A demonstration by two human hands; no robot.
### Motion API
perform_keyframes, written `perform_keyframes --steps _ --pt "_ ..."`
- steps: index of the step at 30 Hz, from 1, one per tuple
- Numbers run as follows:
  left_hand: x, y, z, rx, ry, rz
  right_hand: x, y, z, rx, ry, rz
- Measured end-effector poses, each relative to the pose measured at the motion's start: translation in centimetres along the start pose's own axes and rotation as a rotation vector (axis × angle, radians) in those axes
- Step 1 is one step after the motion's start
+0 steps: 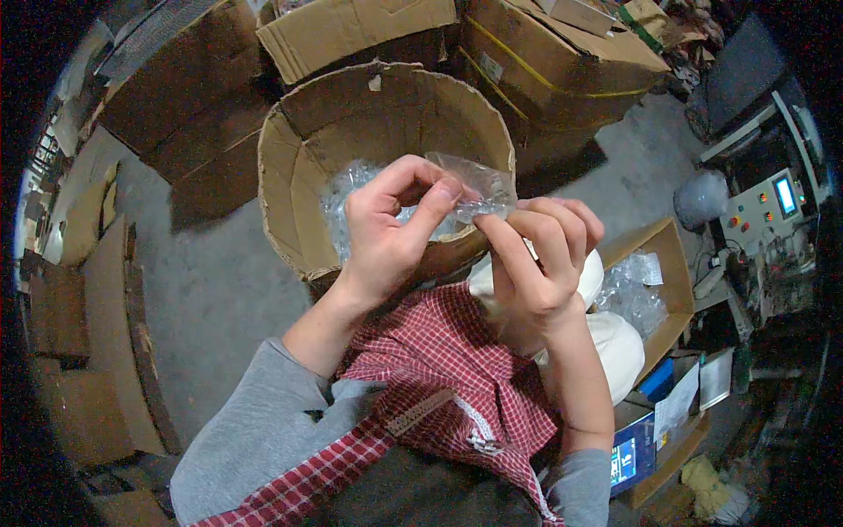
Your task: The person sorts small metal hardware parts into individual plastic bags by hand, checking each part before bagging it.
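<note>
A small clear plastic bag (474, 177) is held up between my two hands, above the rim of a large open carton (290, 189). My left hand (386, 215) pinches it with thumb and forefinger from the left. From the right, my right hand (540, 246) grips its lower edge, fingers curled. Whether anything is inside the bag I cannot tell. Clear plastic pieces (347, 189) lie in the bottom of the carton, partly hidden behind my left hand. A red checked apron (421, 334) covers my lap.
Closed and open cardboard boxes (562, 75) stand beyond the carton. At the right are an open box of clear plastic bags (637, 294), white rounded objects (606, 351), a blue device with a lit display (632, 457) and a control panel (764, 211). Flattened cardboard (110, 342) stands at left.
</note>
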State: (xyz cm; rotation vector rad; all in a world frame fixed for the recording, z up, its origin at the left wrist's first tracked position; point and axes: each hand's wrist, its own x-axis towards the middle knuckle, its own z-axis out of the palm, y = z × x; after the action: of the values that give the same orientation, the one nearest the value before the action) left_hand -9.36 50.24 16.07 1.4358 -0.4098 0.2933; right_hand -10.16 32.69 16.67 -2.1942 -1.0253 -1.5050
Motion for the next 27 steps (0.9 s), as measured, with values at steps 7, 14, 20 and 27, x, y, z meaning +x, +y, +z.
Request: perform_keyframes --steps 7,14,20,27 --pt "0.3 -0.7 -0.6 -0.025 0.016 -0.061 -0.3 0.5 -0.1 0.1 -0.018 0.053" --pt "0.4 -0.8 -0.5 -0.099 0.014 -0.108 -0.4 0.8 -0.2 0.207 -0.079 0.142" --pt "0.3 -0.6 -0.5 -0.092 -0.009 -0.159 -0.8 0.8 -0.4 0.383 -0.093 0.324" --pt "0.1 -0.7 -0.6 -0.099 -0.035 -0.181 -0.4 1.5 -0.5 0.823 -0.081 0.75"
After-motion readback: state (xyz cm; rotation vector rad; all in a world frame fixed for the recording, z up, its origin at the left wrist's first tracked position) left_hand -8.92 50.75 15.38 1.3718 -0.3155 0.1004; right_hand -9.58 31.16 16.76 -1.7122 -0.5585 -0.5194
